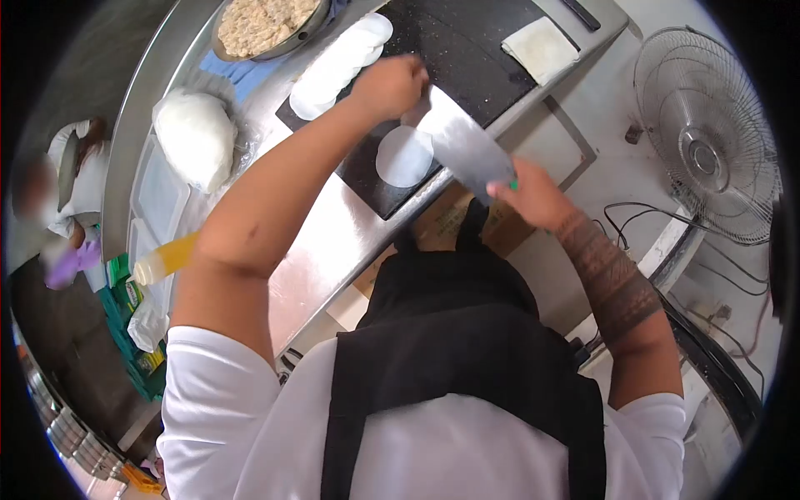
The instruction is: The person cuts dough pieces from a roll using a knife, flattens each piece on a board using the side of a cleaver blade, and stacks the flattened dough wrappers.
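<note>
My right hand (533, 197) is closed round the handle of a cleaver (462, 140); a bit of green shows at the grip. Its broad shiny blade slants up and left over the front edge of a black board (446, 50). At the blade's far end, my left hand (392, 87) is closed, fingertips pinched close to the metal; what they hold, if anything, is hidden. One thin, round white dough wrapper (403, 158) lies flat on the board, just left of the blade. Beyond my left forearm, several more wrappers (342, 67) overlap in a row.
A pan of minced filling (262, 27) stands at the far left. Nearby are a bag of white dough or flour (193, 137) and a yellow squeeze bottle (167, 257). A folded cloth (540, 50) lies on the board's right side. A fan (704, 158) stands right; another person (79, 179) is left.
</note>
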`<state>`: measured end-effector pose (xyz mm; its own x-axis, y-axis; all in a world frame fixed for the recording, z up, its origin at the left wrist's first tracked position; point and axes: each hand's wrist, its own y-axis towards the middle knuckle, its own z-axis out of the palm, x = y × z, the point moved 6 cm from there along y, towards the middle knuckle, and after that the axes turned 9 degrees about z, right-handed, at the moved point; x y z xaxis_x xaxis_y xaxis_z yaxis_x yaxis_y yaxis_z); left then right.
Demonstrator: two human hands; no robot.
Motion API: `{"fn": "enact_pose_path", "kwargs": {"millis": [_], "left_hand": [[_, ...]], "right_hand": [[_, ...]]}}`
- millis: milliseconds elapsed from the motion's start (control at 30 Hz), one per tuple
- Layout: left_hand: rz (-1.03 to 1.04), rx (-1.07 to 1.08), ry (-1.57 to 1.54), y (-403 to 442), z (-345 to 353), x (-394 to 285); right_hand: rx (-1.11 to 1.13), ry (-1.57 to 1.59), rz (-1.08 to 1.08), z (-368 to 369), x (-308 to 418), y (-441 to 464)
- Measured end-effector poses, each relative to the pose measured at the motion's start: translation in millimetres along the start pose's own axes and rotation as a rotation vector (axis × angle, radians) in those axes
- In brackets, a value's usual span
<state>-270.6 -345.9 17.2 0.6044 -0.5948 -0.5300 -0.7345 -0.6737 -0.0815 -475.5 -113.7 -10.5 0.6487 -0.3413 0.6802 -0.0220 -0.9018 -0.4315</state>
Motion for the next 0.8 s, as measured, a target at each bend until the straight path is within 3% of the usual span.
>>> {"fn": "enact_pose_path", "kwargs": {"millis": [33,67,100,133,200,367,500,600,633,733,800], "left_hand": [[0.025,0.178,-0.057,-12,13,-1],[-0.138,0.52,-0.114,-35,13,-24],[-0.424,0.65,-0.27,-53,31,-17],[-0.4,0.623,-0.179,-62,24,-29],[-0.041,0.256,0.086,-68,25,-16],[-0.447,-0.052,-0.429,-104,26,28],[-0.6,-0.193,-0.73,-120,26,16],[-0.632,-0.31,-0.836,-129,28,9],[-0.639,-0.308,-0.9,-134,22,1],[-0.552,-0.312,-0.921,-136,-7,-18],[-0.416,-0.338,-0.913,-121,-40,-35]], "right_hand": [[0.029,0.031,-0.01,4,-4,-20],[0.07,-0.026,0.041,7,-7,-37],[0.11,-0.083,0.091,10,-10,-53],[0.148,-0.141,0.139,10,-12,-59],[0.175,-0.172,0.14,-7,-3,-66],[-0.013,-0.01,0.101,-46,11,-36],[-0.09,0.095,0.055,-1,17,34],[-0.003,0.097,-0.022,81,38,44],[0.057,-0.025,0.065,74,68,21],[0.227,-0.029,0.016,100,69,3],[0.211,-0.025,-0.006,96,64,-3]]}}
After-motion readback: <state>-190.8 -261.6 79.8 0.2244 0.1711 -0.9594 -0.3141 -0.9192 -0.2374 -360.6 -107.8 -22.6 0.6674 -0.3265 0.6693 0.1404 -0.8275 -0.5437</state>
